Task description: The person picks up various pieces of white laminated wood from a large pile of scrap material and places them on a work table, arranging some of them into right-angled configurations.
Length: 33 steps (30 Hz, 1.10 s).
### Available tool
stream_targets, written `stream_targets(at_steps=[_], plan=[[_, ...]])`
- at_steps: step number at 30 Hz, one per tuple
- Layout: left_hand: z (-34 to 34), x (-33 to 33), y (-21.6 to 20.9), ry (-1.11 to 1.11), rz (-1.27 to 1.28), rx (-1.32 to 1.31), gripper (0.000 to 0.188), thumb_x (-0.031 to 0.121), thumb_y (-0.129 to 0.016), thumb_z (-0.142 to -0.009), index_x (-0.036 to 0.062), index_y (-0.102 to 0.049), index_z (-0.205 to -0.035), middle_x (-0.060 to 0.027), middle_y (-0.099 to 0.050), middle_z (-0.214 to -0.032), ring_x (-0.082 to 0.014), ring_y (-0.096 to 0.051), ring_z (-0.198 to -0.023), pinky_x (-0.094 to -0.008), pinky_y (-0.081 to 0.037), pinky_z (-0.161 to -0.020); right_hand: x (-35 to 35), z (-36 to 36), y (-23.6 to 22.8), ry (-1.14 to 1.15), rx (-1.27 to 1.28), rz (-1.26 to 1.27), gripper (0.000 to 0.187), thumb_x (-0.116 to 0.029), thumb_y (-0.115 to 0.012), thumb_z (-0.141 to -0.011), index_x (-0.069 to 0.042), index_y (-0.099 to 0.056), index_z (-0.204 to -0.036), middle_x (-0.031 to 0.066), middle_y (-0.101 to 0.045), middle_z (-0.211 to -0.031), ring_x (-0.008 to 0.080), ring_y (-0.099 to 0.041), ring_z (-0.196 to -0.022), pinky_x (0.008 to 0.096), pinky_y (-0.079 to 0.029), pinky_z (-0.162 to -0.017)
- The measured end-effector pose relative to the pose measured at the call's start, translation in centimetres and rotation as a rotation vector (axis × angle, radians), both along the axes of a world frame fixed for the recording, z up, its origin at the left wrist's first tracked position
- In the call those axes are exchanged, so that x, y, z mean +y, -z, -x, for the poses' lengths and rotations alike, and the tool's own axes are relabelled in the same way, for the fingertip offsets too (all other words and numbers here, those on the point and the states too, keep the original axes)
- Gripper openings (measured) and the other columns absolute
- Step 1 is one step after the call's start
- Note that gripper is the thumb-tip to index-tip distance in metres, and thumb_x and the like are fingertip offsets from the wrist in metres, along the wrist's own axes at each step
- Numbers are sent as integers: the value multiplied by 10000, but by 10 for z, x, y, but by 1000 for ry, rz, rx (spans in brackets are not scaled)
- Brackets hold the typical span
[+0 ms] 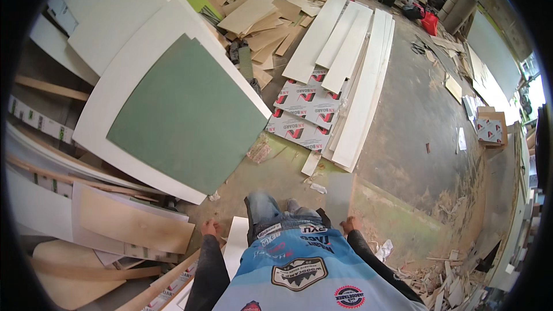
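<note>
My left hand [211,228] hangs low at my left side, its fingers loosely curled with nothing visible in them. Right beside it, between my left arm and my body, a narrow white board [235,244] shows in part. On my other side, my right hand [349,225] is also curled and appears to hold nothing. It overlaps the near end of a grey strip-like panel [340,191]; whether the two touch I cannot tell. Ahead to the left, a dark green sheet [187,118] lies on a larger white sheet [95,112].
Long white boards [363,92] and printed white-grey panels [308,101] lie ahead. Brown offcuts [253,14] are heaped behind them. Stacked sheets and a tan board [132,216] crowd my left. Wood scraps [452,285] litter the lower right; a cardboard box [491,128] stands at the right.
</note>
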<state>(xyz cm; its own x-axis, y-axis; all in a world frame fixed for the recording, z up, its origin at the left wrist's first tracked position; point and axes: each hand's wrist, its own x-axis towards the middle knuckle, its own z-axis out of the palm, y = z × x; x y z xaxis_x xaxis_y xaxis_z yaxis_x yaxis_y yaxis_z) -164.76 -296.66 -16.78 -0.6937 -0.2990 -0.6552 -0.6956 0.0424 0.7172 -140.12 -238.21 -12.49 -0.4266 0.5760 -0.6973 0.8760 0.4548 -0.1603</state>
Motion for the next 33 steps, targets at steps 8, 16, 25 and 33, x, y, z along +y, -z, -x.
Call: stream_targets(at_steps=[8,16,25,33], plan=[[142,96,-22,259,30,-30,189,211,-657,-927,36,-589,-951,-67,-609,-728,-168,-591,-542,-309,-442,-434,-23,-55,53,169,-149,127,390,-289,-734,-731,16,-726,-974,253,-690,-1060,349,-670,-1046,400,-535,-884],[245,137,17,447,18,-228,239,236,-664,-922,25,-615,-1023,-96,-660,-790,-214,-679,-660,-335,-510,-507,-52,-68,160,10,-341,65,447,-317,-666,-795,-53,-691,-1154,190,-674,-1186,312,-637,-1150,369,-480,-1007],[419,102,18,525,169,-291,274,243,-644,-928,0,-625,-1053,-115,-682,-848,-217,-689,-665,-347,-537,-520,-54,199,13,416,-332,108,415,-359,-684,-769,-56,-721,-1050,198,-691,-1123,355,-642,-1121,421,-507,-957],[624,197,16,711,235,-146,195,180,-650,-916,4,-634,-998,-88,-668,-762,-182,-657,-584,-333,-517,-472,-73,296,5,572,-188,12,404,-375,-758,-717,-37,-738,-939,217,-704,-1005,381,-676,-997,456,-529,-873]])
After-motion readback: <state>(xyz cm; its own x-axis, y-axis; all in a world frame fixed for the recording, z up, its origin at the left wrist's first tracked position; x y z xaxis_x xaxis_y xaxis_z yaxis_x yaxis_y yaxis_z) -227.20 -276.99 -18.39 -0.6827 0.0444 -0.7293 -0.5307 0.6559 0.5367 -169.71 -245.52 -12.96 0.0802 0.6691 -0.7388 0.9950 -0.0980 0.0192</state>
